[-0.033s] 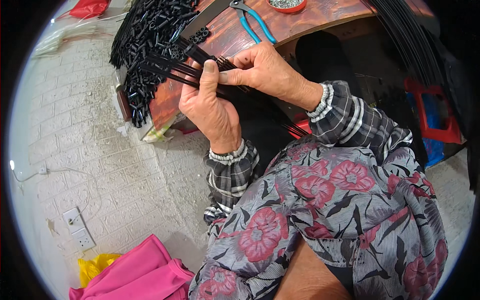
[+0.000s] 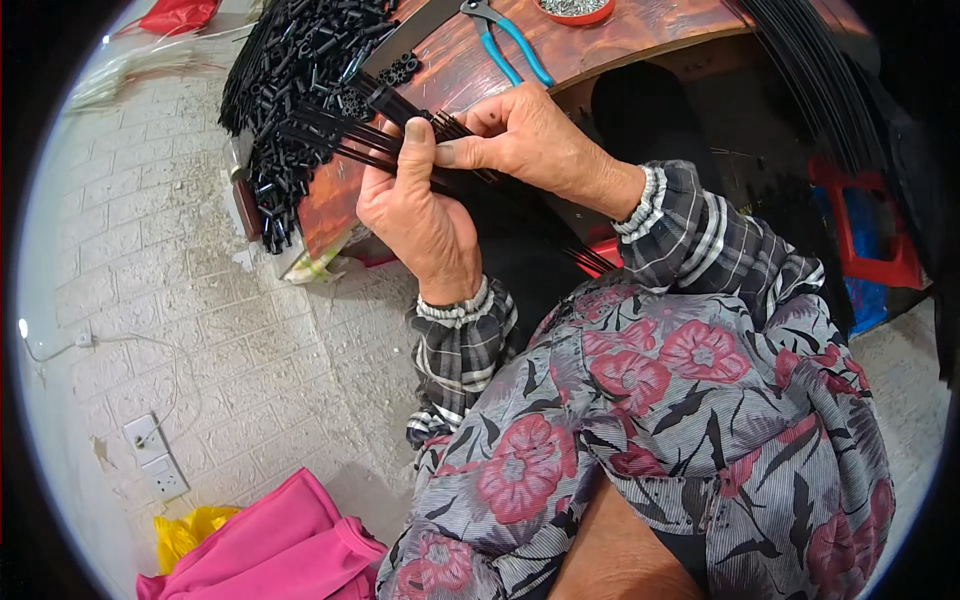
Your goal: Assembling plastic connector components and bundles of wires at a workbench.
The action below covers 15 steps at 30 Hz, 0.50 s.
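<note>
Upper centre of frame: we see left hand (image 2: 425,215) and right hand (image 2: 535,140) pinching a bundle of thin black rods (image 2: 362,134). Gathered, we judge, but unfinished; many short black tubes (image 2: 285,95) lie loose, upper left, on the bench (image 2: 590,45).

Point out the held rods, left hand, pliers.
Black rods (image 2: 352,129): head view, on the exposed shafts.
Left hand (image 2: 428,222): head view, below its thumb.
Pliers (image 2: 527,50): head view, on one teal handle.
</note>
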{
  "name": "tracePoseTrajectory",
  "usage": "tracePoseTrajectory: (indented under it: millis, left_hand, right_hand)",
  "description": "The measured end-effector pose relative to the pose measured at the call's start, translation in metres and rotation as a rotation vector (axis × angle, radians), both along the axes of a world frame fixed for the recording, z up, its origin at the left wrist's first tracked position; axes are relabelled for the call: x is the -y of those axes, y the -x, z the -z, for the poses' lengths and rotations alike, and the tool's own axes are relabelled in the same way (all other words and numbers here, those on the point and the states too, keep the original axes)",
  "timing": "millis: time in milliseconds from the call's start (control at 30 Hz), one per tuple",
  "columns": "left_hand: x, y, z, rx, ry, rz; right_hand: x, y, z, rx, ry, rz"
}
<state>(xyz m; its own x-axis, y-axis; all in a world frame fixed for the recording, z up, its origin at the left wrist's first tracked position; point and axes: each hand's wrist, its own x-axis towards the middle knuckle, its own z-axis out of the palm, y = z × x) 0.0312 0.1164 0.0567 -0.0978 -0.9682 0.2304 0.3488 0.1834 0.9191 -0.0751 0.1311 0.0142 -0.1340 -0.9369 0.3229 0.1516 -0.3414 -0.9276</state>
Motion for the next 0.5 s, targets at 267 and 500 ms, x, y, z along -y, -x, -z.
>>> tracePoseTrajectory:
  millis: [267,500]
  left_hand:
    - [0.0031,-0.0028,0.0020,-0.077,-0.055,-0.037]
    - [-0.0001,-0.0033,0.0013,-0.139,-0.050,0.091]
  right_hand:
    - [0.0026,-0.0022,0.0019,-0.052,0.193,0.078]
    - [-0.0009,-0.0008,-0.0020,-0.005,0.142,0.051]
